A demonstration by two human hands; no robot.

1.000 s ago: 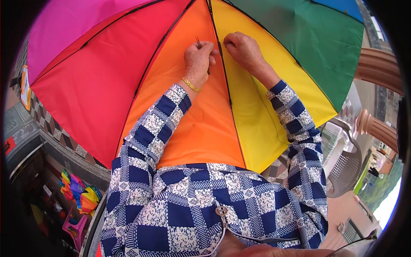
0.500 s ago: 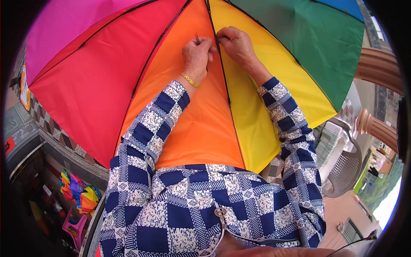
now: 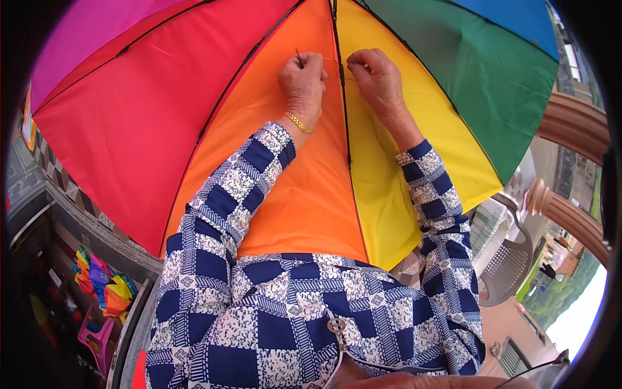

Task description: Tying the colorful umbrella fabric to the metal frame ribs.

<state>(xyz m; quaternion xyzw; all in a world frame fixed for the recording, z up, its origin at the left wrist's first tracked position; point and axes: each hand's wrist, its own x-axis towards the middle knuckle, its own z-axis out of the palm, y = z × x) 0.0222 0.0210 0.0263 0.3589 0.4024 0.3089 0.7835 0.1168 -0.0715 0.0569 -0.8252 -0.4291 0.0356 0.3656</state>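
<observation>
An open rainbow umbrella [image 3: 291, 214] lies spread in front of me, its inside and dark ribs showing. My left hand [image 3: 303, 83] is closed over the orange panel, with a thin dark pointed tool [image 3: 299, 57] sticking up from its fingers. A fine thread [image 3: 329, 59] runs from beside that hand across the dark rib [image 3: 342, 97] between the orange and yellow panels. Over the yellow panel, my right hand [image 3: 376, 78] is closed in a pinch at the thread, just right of the rib. Whether a needle is in its fingertips is too small to tell.
Bundled rainbow fabric [image 3: 107, 285] lies at the lower left above a pink plastic stool [image 3: 97, 340]. A grey-brown plastic chair [image 3: 508, 266] stands at the right, near reddish-brown columns [image 3: 573, 126]. A dark ledge [image 3: 84, 214] runs along the left.
My right hand has drawn back from the rib to the right, and the thread now shows stretched between the hands. The umbrella has shifted slightly in view.
</observation>
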